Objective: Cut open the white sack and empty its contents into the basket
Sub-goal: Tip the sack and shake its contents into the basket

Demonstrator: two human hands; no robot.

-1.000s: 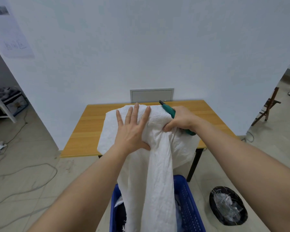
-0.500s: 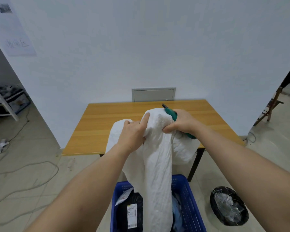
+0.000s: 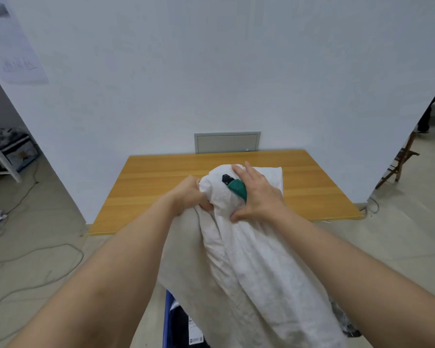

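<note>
Setting: a white-walled room with a wooden table (image 3: 161, 187) against the wall, a grey wall panel (image 3: 227, 142) just above its far edge, and loose cable (image 3: 33, 257) on the tiled floor to the left.
Sack: the white sack (image 3: 256, 267) is held upended in front of the table, its bunched top end raised and its long body hanging down toward the floor.
Basket: the blue basket (image 3: 166, 320) sits directly below the sack, mostly hidden by it; dark packaged items show inside, so emptying looks well under way.
Left hand: the left hand (image 3: 190, 197) is clenched on a gathered fold at the sack's top, apparently bearing its weight.
Right hand: the right hand (image 3: 258, 194) lies over the top end, thumb hooked under the cloth and fingers extended, pinning the green-handled cutter (image 3: 235, 185) beneath its palm, probably so the tool stays out of the way while both hands tip.
Bin: a black-lined waste bin (image 3: 347, 322) peeks out at lower right, just beside the sack.
</note>
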